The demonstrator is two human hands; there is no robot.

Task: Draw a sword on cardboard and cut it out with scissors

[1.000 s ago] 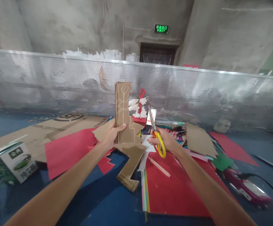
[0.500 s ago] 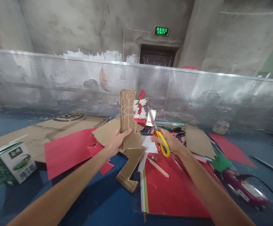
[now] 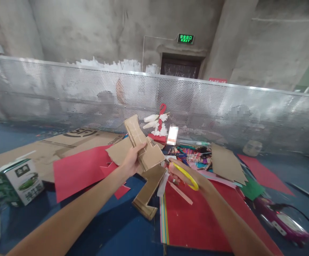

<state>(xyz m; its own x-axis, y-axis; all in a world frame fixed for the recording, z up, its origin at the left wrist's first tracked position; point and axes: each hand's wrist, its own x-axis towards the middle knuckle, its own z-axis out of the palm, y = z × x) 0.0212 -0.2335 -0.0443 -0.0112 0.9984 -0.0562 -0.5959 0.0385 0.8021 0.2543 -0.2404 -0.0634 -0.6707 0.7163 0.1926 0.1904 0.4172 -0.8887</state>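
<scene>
My left hand grips a cut piece of cardboard with its thumb on the face, the piece tilted to the upper left. Yellow-handled scissors are in my right hand, their tip at the cardboard's right edge. How far the blades are apart is hard to see. Below the held piece lies another angular cardboard cutout. A pink strip rests on the red paper stack under my right hand.
Red paper and large cardboard lie left, beside a milk carton. At right are a cardboard sheet, green paper and a purple device. A perforated metal screen stands behind.
The held cardboard has tipped from upright toward the upper left. My right hand has lowered the scissors and turned them, bringing their tip to the cardboard's edge.
</scene>
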